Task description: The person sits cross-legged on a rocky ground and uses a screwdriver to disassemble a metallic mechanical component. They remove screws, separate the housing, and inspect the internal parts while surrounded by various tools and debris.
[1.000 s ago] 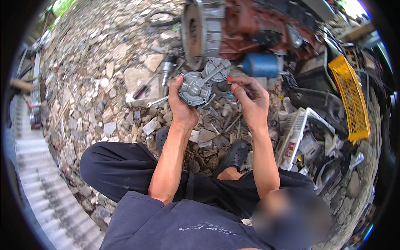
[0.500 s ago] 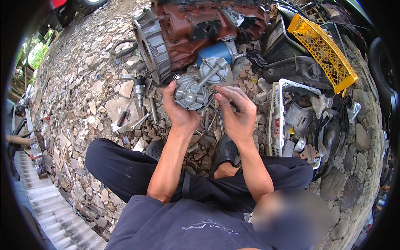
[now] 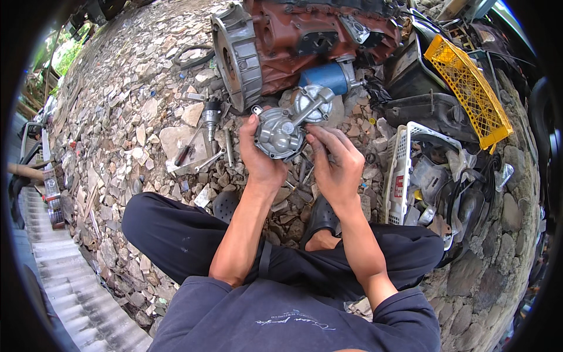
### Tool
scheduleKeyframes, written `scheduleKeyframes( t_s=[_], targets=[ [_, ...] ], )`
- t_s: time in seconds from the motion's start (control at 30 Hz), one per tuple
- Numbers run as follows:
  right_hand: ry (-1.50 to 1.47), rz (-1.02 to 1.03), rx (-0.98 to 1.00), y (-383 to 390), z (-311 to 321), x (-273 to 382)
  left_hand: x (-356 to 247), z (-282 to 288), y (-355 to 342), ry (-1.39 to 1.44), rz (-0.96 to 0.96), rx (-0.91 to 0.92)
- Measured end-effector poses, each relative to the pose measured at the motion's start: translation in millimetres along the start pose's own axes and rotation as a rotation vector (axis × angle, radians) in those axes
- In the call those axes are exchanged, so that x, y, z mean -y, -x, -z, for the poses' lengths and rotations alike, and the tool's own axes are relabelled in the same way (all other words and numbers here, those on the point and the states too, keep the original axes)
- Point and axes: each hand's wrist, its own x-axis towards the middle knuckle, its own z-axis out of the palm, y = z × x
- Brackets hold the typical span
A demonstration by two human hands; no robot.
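A silvery metal oil pump, with a round housing and a pipe running to a round strainer end, is held up before me over the stones. My left hand is wrapped round its near left side, thumb along the rim. At its right edge, beside the pipe, my right hand is closed in a pinch; whatever the fingertips grip there is too small or hidden. Just beyond the pump lies a red-brown engine block with a grey bell housing and a blue oil filter.
On a flat stone to the left lie a screwdriver and a wrench, with a starter-like part beside them. A white crate of parts and a yellow crate stand right. Rubble covers the ground.
The view has shifted, so the engine and crates sit further right and lower. Both hands stay on the pump, which is turned slightly; the right fingertips remain at its edge.
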Motion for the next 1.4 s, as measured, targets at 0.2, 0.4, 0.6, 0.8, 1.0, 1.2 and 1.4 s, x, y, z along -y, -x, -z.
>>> scheduleKeyframes(
  t_s=[0.2, 0.4, 0.6, 0.8, 1.0, 1.2, 1.4],
  targets=[
    [0.18, 0.178, 0.002, 2.9, -7.1, -5.6, -0.6, 4.9, -0.9, -0.139, -0.08, 0.046],
    [0.208, 0.175, -0.005, 4.4, -9.1, -10.2, -3.7, -2.8, 3.0, -0.128, -0.036, 0.014],
    [0.269, 0.228, -0.06, 7.2, -13.6, -13.5, -5.4, -7.4, 5.6, -0.144, -0.026, -0.008],
    [0.154, 0.195, -0.098, 7.8, -14.2, -12.3, -5.4, -10.0, 6.2, -0.099, -0.005, -0.01],
    [0.191, 0.227, -0.107, 8.2, -15.6, -17.2, -6.3, -12.9, 8.6, -0.104, 0.026, -0.012],
    [0.089, 0.16, -0.169, 16.6, -29.2, -25.1, 3.2, -1.7, 2.1, -0.064, 0.038, -0.033],
    [0.003, -0.029, -0.109, 14.7, -30.1, -25.4, 4.6, 0.5, -1.3, -0.096, 0.021, -0.069]
  ],
)
